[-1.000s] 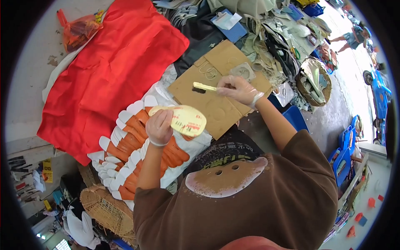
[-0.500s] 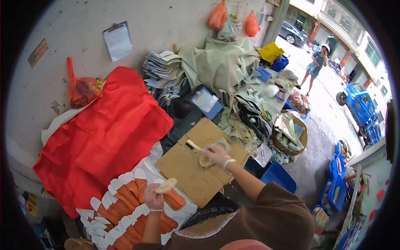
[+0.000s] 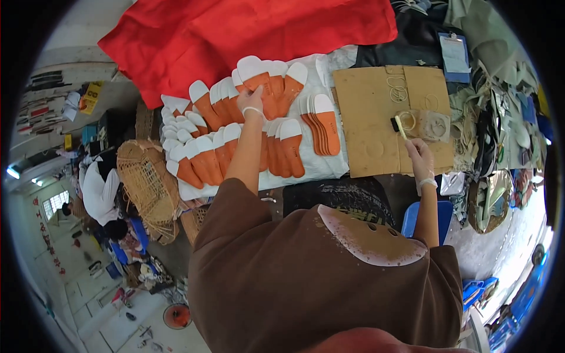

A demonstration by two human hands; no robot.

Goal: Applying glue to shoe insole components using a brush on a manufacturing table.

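Observation:
My left hand (image 3: pixel 250 101), in a thin clear glove, pinches the edge of an orange-and-white insole (image 3: pixel 252 70) at the far side of the rows. More insoles (image 3: pixel 206 165) of the same kind lie overlapping on a white sheet (image 3: pixel 329 167), and a small stack of insoles (image 3: pixel 322 125) sits apart at its right. My right hand (image 3: pixel 420 159), gloved too, grips a brush (image 3: pixel 401 127) by its cream handle, dark bristles pointing up and left. The brush is over a cardboard sheet (image 3: pixel 368 112), beside a squarish translucent container (image 3: pixel 435 126).
Red cloth (image 3: pixel 253 29) covers the far side. A clipboard (image 3: pixel 454 56) lies beyond the cardboard, with scrap material (image 3: pixel 494 106) heaped at the right. A blue bin (image 3: pixel 444 215) stands below my right forearm; a wicker basket (image 3: pixel 144 176) is at the left. Another person (image 3: pixel 100 188) is farther left.
The view has swung left. My left hand no longer holds the pale piece up; it has reached to the insoles. The brush remains in my right hand, now nearer the translucent container.

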